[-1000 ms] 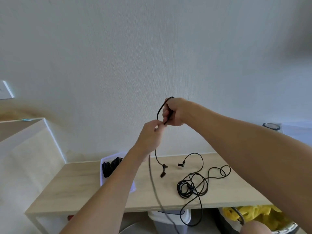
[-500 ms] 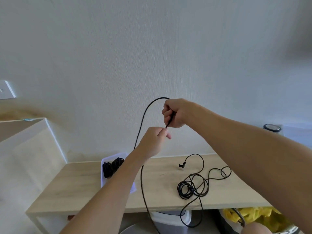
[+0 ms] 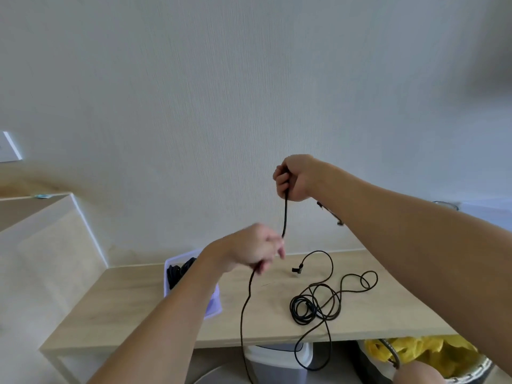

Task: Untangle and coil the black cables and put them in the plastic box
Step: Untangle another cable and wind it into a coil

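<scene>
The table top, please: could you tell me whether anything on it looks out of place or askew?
Yes: a loose black cable sprawls in a tangle right of centre on the table, and one loop hangs over the front edge; it is not yet coiled.

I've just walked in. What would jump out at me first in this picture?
The right hand grips a thin black cable in a raised fist, and the left hand just below holds it too, the rest hanging past the front edge of the light wooden table. On the table lies a tangled heap of black cord, with a clear plastic box to its left.
</scene>
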Demonstrator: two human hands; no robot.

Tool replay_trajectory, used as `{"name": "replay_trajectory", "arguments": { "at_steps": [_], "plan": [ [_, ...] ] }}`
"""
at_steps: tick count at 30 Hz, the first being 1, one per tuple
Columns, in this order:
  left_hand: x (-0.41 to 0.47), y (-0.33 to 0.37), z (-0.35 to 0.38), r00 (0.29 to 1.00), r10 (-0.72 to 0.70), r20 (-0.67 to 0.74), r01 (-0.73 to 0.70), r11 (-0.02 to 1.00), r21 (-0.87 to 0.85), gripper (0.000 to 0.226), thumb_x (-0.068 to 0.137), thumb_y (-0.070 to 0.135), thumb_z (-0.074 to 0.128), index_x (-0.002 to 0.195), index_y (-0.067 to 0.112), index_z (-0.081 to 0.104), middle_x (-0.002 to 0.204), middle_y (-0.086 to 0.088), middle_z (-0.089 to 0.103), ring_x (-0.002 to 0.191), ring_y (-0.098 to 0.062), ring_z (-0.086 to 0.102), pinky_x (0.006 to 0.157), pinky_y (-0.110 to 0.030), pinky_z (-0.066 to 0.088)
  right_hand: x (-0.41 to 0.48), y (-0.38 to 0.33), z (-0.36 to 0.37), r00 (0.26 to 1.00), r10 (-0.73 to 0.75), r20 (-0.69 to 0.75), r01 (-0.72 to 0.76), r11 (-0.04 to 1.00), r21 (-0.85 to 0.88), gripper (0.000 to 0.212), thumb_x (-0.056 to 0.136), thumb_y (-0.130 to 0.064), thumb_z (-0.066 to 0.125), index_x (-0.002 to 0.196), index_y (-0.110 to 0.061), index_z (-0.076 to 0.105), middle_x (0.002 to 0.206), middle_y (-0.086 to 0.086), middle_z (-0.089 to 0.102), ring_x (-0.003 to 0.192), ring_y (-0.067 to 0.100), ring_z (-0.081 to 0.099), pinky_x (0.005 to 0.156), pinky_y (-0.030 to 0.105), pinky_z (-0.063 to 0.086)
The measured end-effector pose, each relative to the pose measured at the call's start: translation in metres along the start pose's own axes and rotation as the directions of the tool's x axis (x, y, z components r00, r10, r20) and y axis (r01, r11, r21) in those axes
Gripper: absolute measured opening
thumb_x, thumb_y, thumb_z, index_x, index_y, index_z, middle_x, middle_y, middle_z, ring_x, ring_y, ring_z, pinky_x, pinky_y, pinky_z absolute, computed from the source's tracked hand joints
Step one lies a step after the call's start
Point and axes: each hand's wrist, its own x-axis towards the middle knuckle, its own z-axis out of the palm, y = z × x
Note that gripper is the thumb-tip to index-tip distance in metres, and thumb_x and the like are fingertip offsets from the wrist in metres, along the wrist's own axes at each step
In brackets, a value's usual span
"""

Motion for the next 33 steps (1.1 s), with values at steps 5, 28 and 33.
{"name": "replay_trajectory", "arguments": {
  "at_steps": [5,28,33],
  "plan": [
    [0.002,0.016,0.014,0.998,0.029,-0.060,-0.053,0.888,-0.457,0.020,0.105,0.020,0.050,0.109,0.002,0.058,0.080,-0.008,0.061,0.074,-0.025,0.066,0.079,-0.042,0.055,0.002,0.003,-0.005,1.000,-0.002,0.028,0.001,0.998,0.060,0.036,0.096,-0.004,0.025,0.066,-0.015,0.041,0.059,-0.004,0.040,0.034,0.009,0.027,0.040,0.020,0.020],
    [0.018,0.002,0.027,0.999,0.034,-0.035,-0.047,0.875,-0.482,0.019,0.104,0.016,0.048,0.106,0.001,0.060,0.093,-0.017,0.065,0.084,-0.031,0.067,0.090,-0.047,0.055,0.026,0.039,-0.033,0.976,0.081,0.202,-0.033,0.972,-0.234,0.034,0.104,-0.018,0.033,0.073,-0.014,0.045,0.064,0.000,0.048,0.038,0.007,0.024,0.035,0.017,0.015],
    [0.037,-0.030,0.027,0.987,-0.103,-0.125,0.049,0.925,-0.377,0.024,0.101,0.010,0.047,0.109,-0.002,0.065,0.101,-0.013,0.070,0.093,-0.029,0.073,0.089,-0.045,0.059,0.050,0.070,-0.037,0.971,0.090,0.223,0.031,0.874,-0.485,0.018,0.102,-0.016,0.042,0.087,-0.011,0.052,0.070,0.001,0.050,0.043,0.008,0.028,0.038,0.018,0.019]
  ]
}}
